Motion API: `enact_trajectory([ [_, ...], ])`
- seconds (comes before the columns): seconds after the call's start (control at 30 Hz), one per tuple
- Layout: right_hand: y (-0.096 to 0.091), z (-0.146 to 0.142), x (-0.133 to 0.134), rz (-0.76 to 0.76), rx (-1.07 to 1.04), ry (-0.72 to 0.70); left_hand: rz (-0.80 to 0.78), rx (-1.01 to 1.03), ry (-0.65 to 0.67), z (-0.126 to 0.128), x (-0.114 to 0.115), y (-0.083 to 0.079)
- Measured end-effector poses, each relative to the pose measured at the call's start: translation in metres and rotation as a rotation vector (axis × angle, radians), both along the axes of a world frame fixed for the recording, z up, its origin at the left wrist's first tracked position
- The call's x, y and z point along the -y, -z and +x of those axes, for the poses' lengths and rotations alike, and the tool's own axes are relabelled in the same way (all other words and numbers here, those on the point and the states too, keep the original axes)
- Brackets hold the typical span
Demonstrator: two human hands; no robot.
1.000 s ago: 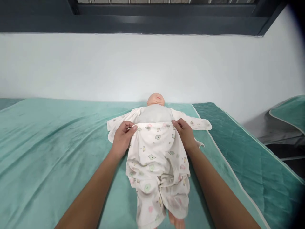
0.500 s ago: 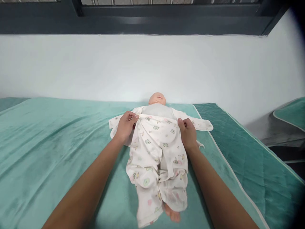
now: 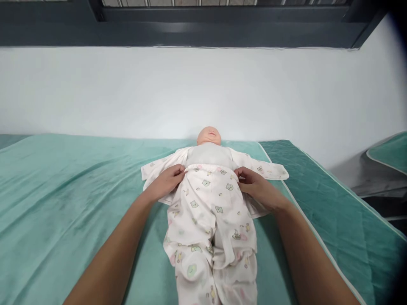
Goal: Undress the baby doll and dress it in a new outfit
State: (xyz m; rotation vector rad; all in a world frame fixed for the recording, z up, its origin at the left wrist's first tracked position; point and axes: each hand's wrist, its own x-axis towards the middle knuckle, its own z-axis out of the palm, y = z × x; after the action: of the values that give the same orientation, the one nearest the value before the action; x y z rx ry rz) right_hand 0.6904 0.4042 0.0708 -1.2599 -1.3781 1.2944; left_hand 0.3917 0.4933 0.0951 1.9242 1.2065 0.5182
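A baby doll [image 3: 209, 136] lies on its back, its head toward the wall. White baby pants [image 3: 208, 212] with small printed animals cover its legs and lower belly. At the left end of the waistband, my left hand [image 3: 168, 180] is closed, thumb and fingers pinching the fabric. My right hand [image 3: 256, 186] is closed on the waistband's right end, its fingertips partly hidden at the edge. A matching baby shirt [image 3: 267, 170] lies spread under the doll, sleeves out to both sides, and the doll's pale grey torso [image 3: 210, 154] shows above the waistband.
A light green sheet [image 3: 79, 190] lies beneath the doll, with a darker quilted cover [image 3: 337, 212] to the right. Behind rises a white wall [image 3: 203, 89] under a dark window frame [image 3: 222, 31]. Another green padded piece [image 3: 389, 152] stands at the far right.
The waistband now lies flatter against the doll's belly. My right hand has turned, its wrist and forearm swinging outward to the right. The doll's foot has left the bottom of the view.
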Motion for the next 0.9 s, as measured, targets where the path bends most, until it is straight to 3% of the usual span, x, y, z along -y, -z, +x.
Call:
enact_trajectory([
  [0.1,0.006,-0.005,-0.008,0.014,0.231,0.188,0.029,-0.053,-0.027,0.002,0.0,0.003],
  [0.2,0.011,-0.013,-0.014,0.06,0.444,0.439,0.143,-0.037,-0.193,0.008,0.004,0.009],
  [0.3,0.009,-0.017,-0.017,0.046,0.584,0.491,0.252,0.0,-0.4,0.016,0.008,0.017],
  [0.37,0.006,-0.016,-0.017,0.014,0.644,0.437,0.248,0.01,-0.422,0.019,0.009,0.02],
  [0.43,0.003,-0.013,-0.016,-0.036,0.6,0.338,0.147,0.044,-0.357,0.018,0.009,0.019],
  [0.63,0.004,-0.008,-0.007,-0.119,0.17,0.111,-0.328,0.15,-0.137,0.008,0.007,0.007],
  [0.77,0.003,-0.014,-0.001,-0.129,-0.025,0.064,-0.443,0.255,-0.038,0.007,0.01,0.004],
  [0.9,0.001,-0.021,0.002,-0.137,-0.19,0.076,-0.483,0.407,-0.074,0.011,0.016,0.008],
])
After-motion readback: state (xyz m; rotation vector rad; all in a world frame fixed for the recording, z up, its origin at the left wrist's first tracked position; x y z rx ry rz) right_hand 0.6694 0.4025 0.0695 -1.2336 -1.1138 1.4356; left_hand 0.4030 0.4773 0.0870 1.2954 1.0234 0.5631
